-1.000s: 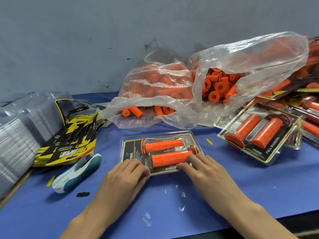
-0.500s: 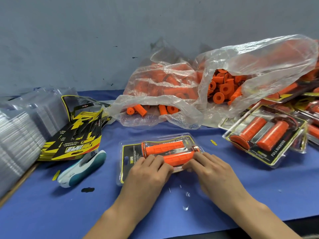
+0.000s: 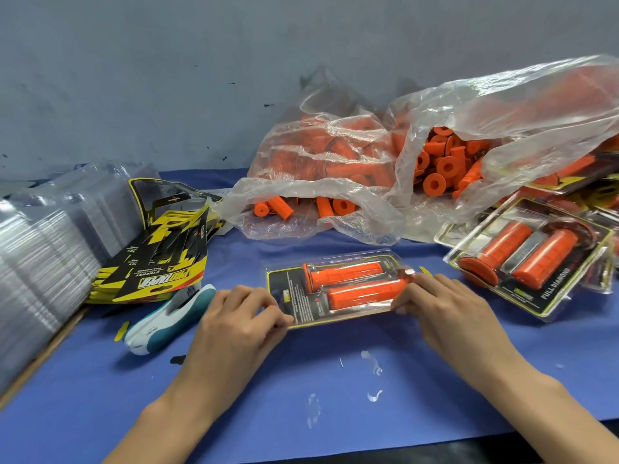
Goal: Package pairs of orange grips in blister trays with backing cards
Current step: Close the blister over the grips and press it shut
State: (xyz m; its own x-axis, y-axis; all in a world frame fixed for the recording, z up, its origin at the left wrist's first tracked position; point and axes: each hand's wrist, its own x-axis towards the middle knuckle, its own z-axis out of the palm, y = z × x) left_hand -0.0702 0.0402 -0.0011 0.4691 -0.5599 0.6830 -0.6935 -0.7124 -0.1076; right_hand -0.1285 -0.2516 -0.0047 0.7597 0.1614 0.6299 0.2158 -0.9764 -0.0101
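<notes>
A clear blister pack with two orange grips and a black-and-yellow backing card lies in the middle of the blue table. My left hand pinches its left end, fingers curled round the near-left corner. My right hand grips its right end, fingertips on the edge beside the lower grip. The pack looks slightly lifted at its near edge. A large clear plastic bag full of loose orange grips lies behind it.
Stacks of empty clear blister trays stand at the left, with a pile of yellow-black backing cards beside them. A white-and-teal tool lies near my left hand. Finished packs are piled at the right. The table's front edge runs below my forearms.
My left hand has slid from the middle of the pack out to its left end. My right hand has shifted to the right end, and the pack now sits between both hands.
</notes>
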